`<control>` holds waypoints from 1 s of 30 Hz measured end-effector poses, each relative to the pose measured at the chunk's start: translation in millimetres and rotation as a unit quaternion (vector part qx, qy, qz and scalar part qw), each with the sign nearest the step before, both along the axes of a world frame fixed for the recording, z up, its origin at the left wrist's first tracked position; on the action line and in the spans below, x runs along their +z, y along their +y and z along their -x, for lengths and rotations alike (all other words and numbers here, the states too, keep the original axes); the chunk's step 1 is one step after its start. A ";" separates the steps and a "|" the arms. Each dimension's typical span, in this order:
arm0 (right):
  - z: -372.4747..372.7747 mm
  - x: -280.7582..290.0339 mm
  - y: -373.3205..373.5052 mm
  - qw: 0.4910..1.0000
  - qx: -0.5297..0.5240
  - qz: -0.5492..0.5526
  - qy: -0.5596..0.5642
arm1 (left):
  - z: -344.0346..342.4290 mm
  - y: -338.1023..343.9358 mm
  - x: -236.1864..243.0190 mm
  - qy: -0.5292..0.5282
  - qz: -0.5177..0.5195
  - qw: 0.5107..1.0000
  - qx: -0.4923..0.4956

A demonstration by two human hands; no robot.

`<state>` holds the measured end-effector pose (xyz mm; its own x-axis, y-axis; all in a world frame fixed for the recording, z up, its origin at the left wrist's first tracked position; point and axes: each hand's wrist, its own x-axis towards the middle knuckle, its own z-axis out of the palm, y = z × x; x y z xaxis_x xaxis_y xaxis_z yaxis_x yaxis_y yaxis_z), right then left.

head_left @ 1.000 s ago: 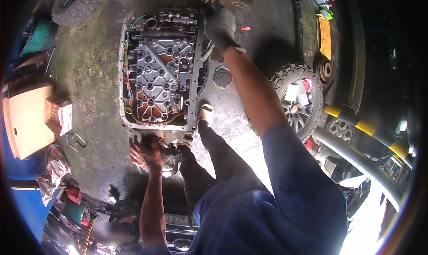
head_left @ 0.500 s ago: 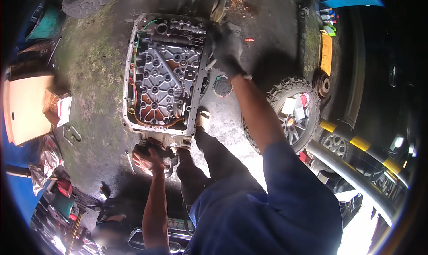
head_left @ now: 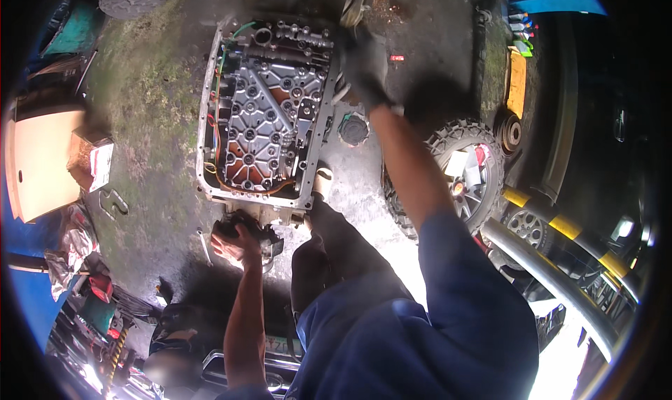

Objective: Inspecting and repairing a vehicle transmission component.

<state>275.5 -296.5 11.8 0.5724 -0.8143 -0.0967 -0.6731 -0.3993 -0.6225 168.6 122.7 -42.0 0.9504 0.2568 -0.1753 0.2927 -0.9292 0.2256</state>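
Observation:
An automatic transmission (head_left: 314, 163) lies on the floor before me, its ribbed metal valve body (head_left: 262, 123) exposed inside the bolt-holed rim. Thin coloured wires run along the left inner side. At the near end, my bare left hand (head_left: 240, 247) curls over a dark part (head_left: 234, 224) of the transmission, fingers closed on it. My right hand (head_left: 364, 67), in a dark glove, reaches to the far right side of the housing. Motion blur and shadow hide its fingers, so whether it holds anything cannot be made out.
Beside the housing's right side sits a round dark cap-like part (head_left: 353, 130). A wheel with a chunky tyre (head_left: 458, 176) lies farther right, near a silver pipe (head_left: 546, 288). A wrench (head_left: 204, 247) rests left of my left hand; cardboard (head_left: 47, 163) stands at far left.
The whole view has shifted slightly, with the transmission a little farther right in it. My left hand stays on the dark part, and my right hand remains by the far right side.

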 end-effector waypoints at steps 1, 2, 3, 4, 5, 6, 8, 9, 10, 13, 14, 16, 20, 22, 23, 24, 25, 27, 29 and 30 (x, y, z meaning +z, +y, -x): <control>9.0 -1.8 10.1 0.999 -0.031 -0.010 0.036 | 0.0 -0.1 -1.2 -0.003 0.002 1.000 0.003; 5.8 -3.8 3.1 0.999 -0.027 -0.008 0.033 | 1.3 1.3 -0.8 -0.022 -0.002 1.000 -0.010; 0.7 -3.0 -9.1 1.000 0.008 0.017 0.008 | 1.2 1.6 -2.1 -0.042 -0.006 0.999 -0.024; 1.6 -5.1 -19.6 0.998 0.038 0.041 -0.010 | 1.1 0.7 -1.6 -0.038 -0.004 0.999 -0.024; -11.7 6.4 -29.4 0.995 0.058 0.075 0.003 | 0.2 0.8 -0.1 -0.036 0.001 0.999 -0.026; -19.4 5.9 -49.8 0.994 0.079 0.072 -0.034 | -0.8 -4.4 0.5 -0.036 0.013 0.999 -0.031; -23.4 0.3 -42.4 0.990 0.093 0.096 0.053 | 0.5 0.7 -1.4 -0.039 0.006 0.999 -0.013; -8.7 -2.7 -33.2 0.991 0.116 0.055 0.026 | 3.1 4.6 0.1 -0.045 0.003 0.999 -0.028; 5.1 -6.4 -27.4 0.990 0.139 0.015 -0.002 | 2.8 5.8 -0.1 -0.054 0.002 0.998 -0.043; -4.9 1.0 -42.1 0.989 0.147 0.014 -0.024 | -0.7 1.0 0.1 -0.051 0.002 0.998 -0.041; -11.0 6.5 -49.6 0.989 0.137 -0.055 -0.006 | 0.9 -0.9 2.5 -0.029 0.007 0.999 -0.026; -25.8 1.5 -54.5 0.986 0.157 0.033 -0.046 | -0.4 -0.4 -0.2 -0.036 0.017 0.999 -0.031; 18.3 6.3 -8.1 0.994 0.096 0.030 0.039 | 4.1 3.1 -0.6 -0.038 -0.003 0.999 -0.029; 23.3 -0.4 -10.8 0.994 0.091 0.054 0.003 | 4.5 7.5 -5.6 -0.059 0.002 0.996 -0.065; 19.9 3.0 -20.0 0.994 0.086 0.067 0.004 | 3.9 6.5 -3.9 -0.055 0.002 0.996 -0.068; 9.0 6.5 -32.8 0.993 0.081 0.080 0.006 | 0.3 3.9 -4.6 -0.049 0.008 0.997 -0.057; -4.6 7.2 -42.2 0.992 0.088 0.083 -0.024 | -1.6 0.7 -5.4 -0.045 0.015 0.998 -0.043; 11.9 -7.7 -22.1 0.995 0.058 0.078 -0.004 | 2.5 2.6 -4.8 -0.049 0.014 0.998 -0.048; 26.1 -7.0 22.1 0.999 0.022 -0.011 0.046 | 4.8 12.9 -4.8 -0.046 -0.005 0.998 -0.043; 38.1 -19.2 24.1 0.996 0.044 0.070 -0.035 | 1.0 6.2 -6.7 -0.052 0.000 0.997 -0.049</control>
<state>237.4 -272.4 -7.4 0.6441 -0.7629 0.0564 -0.5883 -0.5411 -0.6009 167.7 128.9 -48.7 0.9839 0.1624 -0.0751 0.1762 -0.9520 0.2503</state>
